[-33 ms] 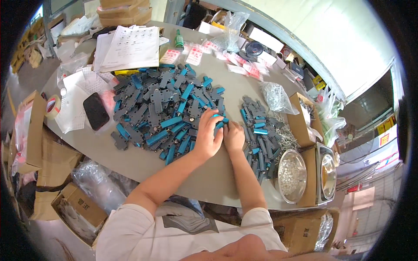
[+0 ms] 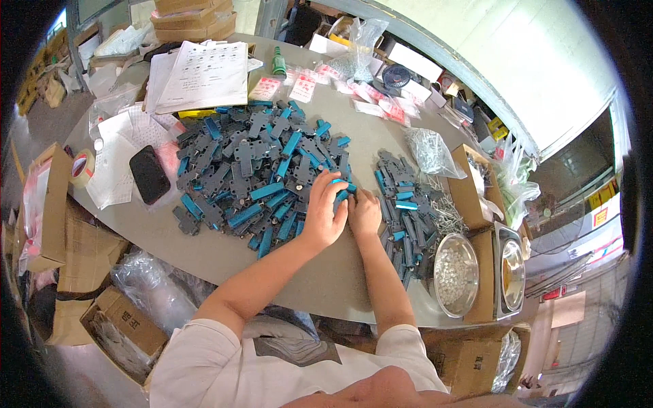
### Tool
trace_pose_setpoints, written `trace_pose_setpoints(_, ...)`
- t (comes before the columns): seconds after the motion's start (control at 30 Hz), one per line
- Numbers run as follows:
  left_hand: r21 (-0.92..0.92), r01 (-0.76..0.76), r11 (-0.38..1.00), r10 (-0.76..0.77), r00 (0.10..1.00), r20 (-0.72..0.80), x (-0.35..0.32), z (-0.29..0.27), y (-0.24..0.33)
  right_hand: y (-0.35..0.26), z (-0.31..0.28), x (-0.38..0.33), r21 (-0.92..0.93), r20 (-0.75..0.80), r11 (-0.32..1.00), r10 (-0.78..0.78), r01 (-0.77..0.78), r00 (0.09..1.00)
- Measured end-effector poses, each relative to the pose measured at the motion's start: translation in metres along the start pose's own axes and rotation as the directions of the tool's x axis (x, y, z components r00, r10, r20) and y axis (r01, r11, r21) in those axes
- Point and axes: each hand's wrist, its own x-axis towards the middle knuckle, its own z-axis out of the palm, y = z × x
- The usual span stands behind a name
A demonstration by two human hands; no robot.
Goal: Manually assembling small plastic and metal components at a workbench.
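Note:
Between the two piles, my left hand (image 2: 324, 216) curls its fingers round a small blue-and-grey plastic part (image 2: 350, 188). My right hand (image 2: 365, 215) is closed at the right end of that part, its fingertips pressed together; a finer piece in them would be hidden. To the left lies a large heap of similar blue-and-grey parts (image 2: 238, 160), long and flat with tabs. On the right is a smaller pile of the same parts (image 2: 408, 224), beside loose screws (image 2: 447, 216). A metal bowl (image 2: 474, 299) of small white pieces stands near my right forearm.
Papers (image 2: 204, 78), a black phone (image 2: 149, 174) and a tape roll (image 2: 83, 168) lie left. Farther back are a green bottle (image 2: 279, 62), red-and-white packets (image 2: 303, 88) and a small fan (image 2: 396, 77). A bag of screws (image 2: 432, 153) and a cardboard box (image 2: 469, 190) stand right.
My right hand has shifted very slightly left, toward my left hand. Otherwise hands and piles look the same.

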Motion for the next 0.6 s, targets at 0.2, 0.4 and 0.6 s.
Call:
trace_pose_setpoints(0.2, -0.011, 0.012, 1.000, -0.011, 0.998, 0.059, -0.002, 0.001, 0.002, 0.002, -0.003, -0.001, 0.039, 0.023, 0.997, 0.072, -0.073, 0.997)
trace_pose_setpoints(0.4, -0.036, -0.012, 0.999, 0.016, 0.994, 0.104, -0.004, 0.003, 0.010, -0.005, -0.025, -0.035, 0.002, 0.206, 1.000, 0.030, -0.031, 0.978)
trace_pose_setpoints(0.6, -0.079, 0.013, 0.997, 0.006, 0.972, 0.233, -0.011, 0.007, 0.013, -0.004, -0.061, -0.055, 0.049, 0.273, 0.998, 0.014, -0.028, 0.962)
